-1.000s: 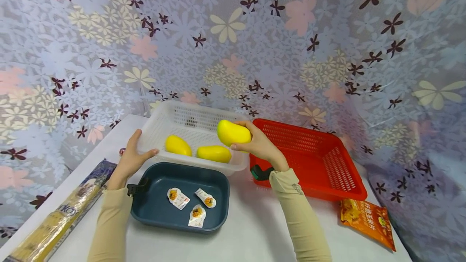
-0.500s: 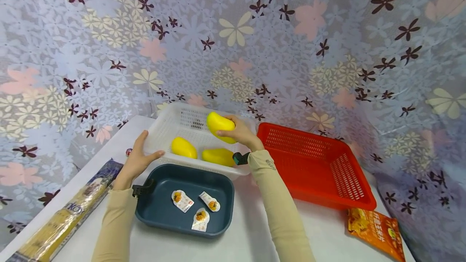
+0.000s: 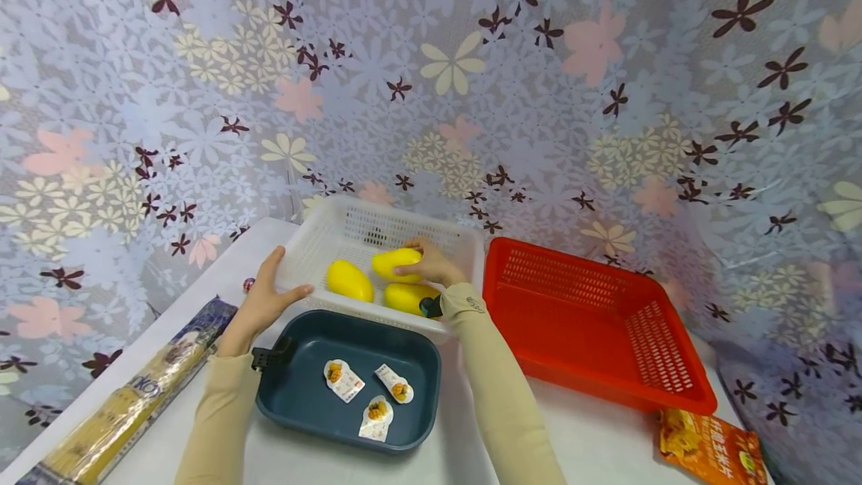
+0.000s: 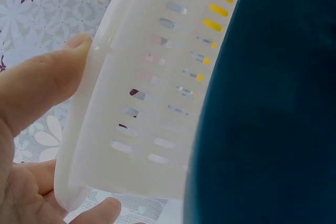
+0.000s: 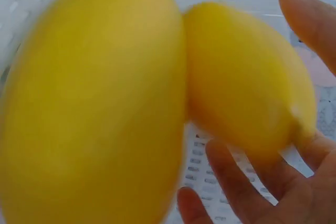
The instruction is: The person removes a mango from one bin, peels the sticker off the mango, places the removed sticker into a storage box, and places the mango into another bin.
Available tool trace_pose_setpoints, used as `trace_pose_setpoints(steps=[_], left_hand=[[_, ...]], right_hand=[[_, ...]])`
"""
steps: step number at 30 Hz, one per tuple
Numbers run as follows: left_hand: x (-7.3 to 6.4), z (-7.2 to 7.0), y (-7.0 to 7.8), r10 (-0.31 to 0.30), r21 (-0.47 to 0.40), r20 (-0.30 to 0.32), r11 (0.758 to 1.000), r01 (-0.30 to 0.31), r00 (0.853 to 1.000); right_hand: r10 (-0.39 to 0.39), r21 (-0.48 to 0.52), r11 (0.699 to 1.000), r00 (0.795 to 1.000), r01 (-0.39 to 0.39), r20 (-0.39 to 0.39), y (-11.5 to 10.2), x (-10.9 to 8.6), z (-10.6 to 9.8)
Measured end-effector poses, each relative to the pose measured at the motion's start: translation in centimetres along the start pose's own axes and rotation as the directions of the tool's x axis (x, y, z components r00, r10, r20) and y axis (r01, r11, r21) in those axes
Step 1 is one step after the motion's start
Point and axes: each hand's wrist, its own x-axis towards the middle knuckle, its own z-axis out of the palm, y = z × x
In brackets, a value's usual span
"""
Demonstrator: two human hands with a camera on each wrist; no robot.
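Note:
My left hand (image 3: pixel 261 304) holds the near left corner of a white plastic basket (image 3: pixel 311 234), thumb on the rim and fingertips under the corner in the left wrist view. Inside lie yellow mangoes: one at left (image 3: pixel 349 281), one at the front (image 3: pixel 409 298), and another behind it (image 3: pixel 393 265). My right hand (image 3: pixel 436 266) reaches into the basket beside that rear mango. The right wrist view shows this mango (image 5: pixel 244 74) against spread fingers, the thumb apart from it. A closer mango (image 5: pixel 94 103) fills the left of that view.
A dark blue tray (image 3: pixel 303 425) with three small printed labels (image 3: pixel 376 418) sits in front of the basket. Right of it stands a red basket (image 3: pixel 572 328). An orange snack bag (image 3: pixel 710 444) lies at far right, a long pasta packet (image 3: pixel 135 395) at left.
My right hand has lowered the mango from above the white basket down into it, and its fingers have loosened. The left hand keeps its place at the corner.

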Motion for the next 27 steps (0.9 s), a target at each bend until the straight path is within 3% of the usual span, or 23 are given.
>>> trace_pose_setpoints(steps=[4,10,16,19,22,25,27], left_hand=[[0.3,-0.1,0.3,0.024,0.008,0.004,1.0,-0.024,1.0],[0.5,-0.2,0.4,0.008,0.014,0.022,1.0,-0.009,1.0],[0.6,-0.6,0.4,0.017,0.017,0.035,1.0,-0.017,0.999],[0.4,-1.1,0.5,0.006,0.045,0.023,0.999,-0.007,1.0],[0.1,-1.5,0.7,-0.003,0.105,-0.007,0.994,0.004,1.0],[-0.4,-1.7,1.2,0.022,0.206,-0.075,0.978,-0.006,0.997],[-1.0,-1.7,1.7,0.073,0.31,-0.142,0.95,-0.026,0.987]], right_hand=[[0.002,0.018,1.0,1.0,-0.002,0.006,0.1,-0.4,-0.2],[-0.008,0.013,1.0,1.0,0.008,-0.008,0.0,-1.1,-1.1],[-0.108,-0.025,0.994,0.994,0.108,-0.027,-1.3,-3.6,-1.8],[-0.179,-0.094,0.98,0.983,0.175,-0.04,-2.1,-5.4,-1.9],[-0.255,-0.271,0.937,0.962,0.222,-0.094,-2.3,-7.6,-1.9],[-0.338,-0.487,0.849,0.919,0.204,-0.203,-2.0,-10.0,-1.7],[-0.388,-0.6,0.785,0.879,0.156,-0.278,-1.5,-11.6,-1.6]])
